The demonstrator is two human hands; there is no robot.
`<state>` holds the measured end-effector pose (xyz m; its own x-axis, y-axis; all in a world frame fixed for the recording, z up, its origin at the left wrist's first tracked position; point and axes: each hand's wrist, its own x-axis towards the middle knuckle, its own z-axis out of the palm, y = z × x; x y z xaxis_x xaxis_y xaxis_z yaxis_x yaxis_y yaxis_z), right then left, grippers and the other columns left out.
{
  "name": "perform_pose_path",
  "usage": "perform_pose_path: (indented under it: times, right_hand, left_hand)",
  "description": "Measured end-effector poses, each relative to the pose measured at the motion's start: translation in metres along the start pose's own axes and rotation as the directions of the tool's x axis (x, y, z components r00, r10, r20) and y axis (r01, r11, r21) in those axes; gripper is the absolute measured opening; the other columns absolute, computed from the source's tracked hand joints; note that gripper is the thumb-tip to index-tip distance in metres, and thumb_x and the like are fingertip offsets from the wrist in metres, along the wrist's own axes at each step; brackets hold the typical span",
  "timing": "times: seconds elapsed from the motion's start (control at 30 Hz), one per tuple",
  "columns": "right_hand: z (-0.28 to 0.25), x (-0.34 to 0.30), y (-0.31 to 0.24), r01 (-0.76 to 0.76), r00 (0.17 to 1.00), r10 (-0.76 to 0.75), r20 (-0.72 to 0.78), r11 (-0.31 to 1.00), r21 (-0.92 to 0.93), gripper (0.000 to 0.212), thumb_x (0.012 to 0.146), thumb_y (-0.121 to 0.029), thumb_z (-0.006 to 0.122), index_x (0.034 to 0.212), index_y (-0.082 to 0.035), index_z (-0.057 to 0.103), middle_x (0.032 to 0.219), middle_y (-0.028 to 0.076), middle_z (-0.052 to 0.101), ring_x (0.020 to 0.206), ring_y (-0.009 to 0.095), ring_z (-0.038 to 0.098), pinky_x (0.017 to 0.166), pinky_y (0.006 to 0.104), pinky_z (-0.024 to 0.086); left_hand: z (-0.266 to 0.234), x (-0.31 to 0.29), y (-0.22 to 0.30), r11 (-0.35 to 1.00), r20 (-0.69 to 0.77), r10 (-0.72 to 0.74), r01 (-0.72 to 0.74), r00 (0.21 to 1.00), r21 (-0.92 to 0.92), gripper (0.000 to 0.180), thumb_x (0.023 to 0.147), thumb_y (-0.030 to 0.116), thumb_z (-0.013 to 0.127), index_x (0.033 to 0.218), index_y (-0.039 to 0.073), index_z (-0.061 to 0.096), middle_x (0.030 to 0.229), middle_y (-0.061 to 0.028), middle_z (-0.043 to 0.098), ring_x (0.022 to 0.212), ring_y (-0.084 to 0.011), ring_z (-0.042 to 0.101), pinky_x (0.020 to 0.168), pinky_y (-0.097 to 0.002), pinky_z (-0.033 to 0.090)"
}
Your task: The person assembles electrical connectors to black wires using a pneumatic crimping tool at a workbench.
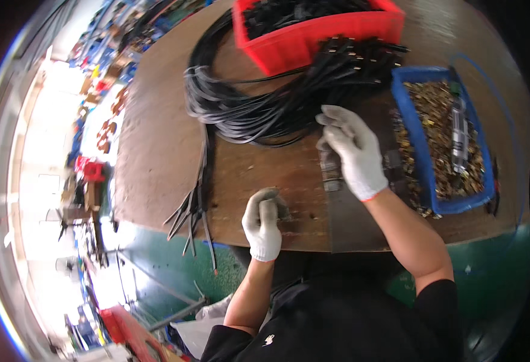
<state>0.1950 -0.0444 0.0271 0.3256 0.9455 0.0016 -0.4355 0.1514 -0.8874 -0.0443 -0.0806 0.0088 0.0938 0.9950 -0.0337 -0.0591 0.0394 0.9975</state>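
My left hand (262,223), in a white glove, is low over the near edge of the brown table. Its fingers are curled in; whatever they may hold is hidden and blurred. Reaching farther forward, my gloved right hand (356,154) has its thumb apart from its half-bent fingers, and I see nothing between them. Its fingertips come close to a thick coiled bundle of black cables (253,114). Metal-tipped cable ends (361,57) gather at the bundle's right. Below the right thumb, small greyish blocks (331,175) lie on the table.
A red bin (313,45) of black parts stands at the back. On the right, a blue bin (420,151) holds small brass-coloured pieces (437,139) and a silver cylindrical tool (460,136). Loose pieces lie along its left side. Stripped cable ends (192,211) overhang the front-left table edge.
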Motion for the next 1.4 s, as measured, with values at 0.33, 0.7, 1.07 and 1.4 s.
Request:
perform_pose_path:
  times: [0.33, 0.7, 1.07, 1.4]
  right_hand:
    - [-0.010, 0.007, 0.006, 0.041, 0.999, -0.041, -0.005, 0.995, -0.087, 0.030, 0.108, -0.011, 0.068, 0.136, 0.000, 0.071, 0.117, 0.009, 0.076, 0.079, 0.006, 0.065, 0.069, 0.0224, 0.053]
    - [-0.017, 0.007, 0.006, 0.046, 0.998, -0.039, 0.047, 0.986, -0.162, 0.025, 0.108, -0.013, 0.068, 0.129, -0.001, 0.074, 0.105, 0.004, 0.077, 0.075, 0.003, 0.062, 0.069, 0.0198, 0.048]
    - [-0.004, -0.004, 0.002, 0.046, 0.983, 0.000, 0.181, 0.967, -0.251, 0.023, 0.108, -0.011, 0.066, 0.127, -0.002, 0.075, 0.099, 0.003, 0.076, 0.071, 0.004, 0.062, 0.063, 0.0215, 0.049]
    - [-0.006, -0.001, -0.002, 0.005, 0.980, 0.040, 0.193, 0.973, -0.230, 0.021, 0.107, -0.011, 0.067, 0.125, -0.003, 0.075, 0.097, 0.002, 0.076, 0.076, 0.004, 0.064, 0.066, 0.0216, 0.051]
  left_hand:
    - [-0.120, -0.009, 0.037, 0.336, -0.263, 0.506, 0.093, 0.821, 0.937, 0.024, 0.093, 0.020, 0.084, 0.113, 0.009, 0.077, 0.106, -0.0138, 0.076, 0.088, -0.0322, 0.075, 0.081, -0.0412, 0.059]
    - [-0.156, -0.026, 0.040, -0.001, -0.188, 0.343, 0.201, 0.920, 0.980, 0.041, 0.089, 0.045, 0.082, 0.114, 0.012, 0.079, 0.121, -0.0159, 0.074, 0.118, -0.0399, 0.067, 0.101, -0.0521, 0.052]
    - [-0.201, -0.002, 0.025, 0.020, -0.158, 0.354, 0.162, 0.922, 0.987, 0.030, 0.091, 0.023, 0.072, 0.115, 0.005, 0.066, 0.119, -0.0192, 0.072, 0.112, -0.0437, 0.069, 0.098, -0.0539, 0.054]
    - [-0.211, -0.001, 0.034, 0.457, -0.261, 0.197, 0.147, 0.945, 0.877, 0.038, 0.094, 0.016, 0.076, 0.129, 0.008, 0.065, 0.108, -0.0195, 0.078, 0.099, -0.0404, 0.077, 0.091, -0.0464, 0.061]
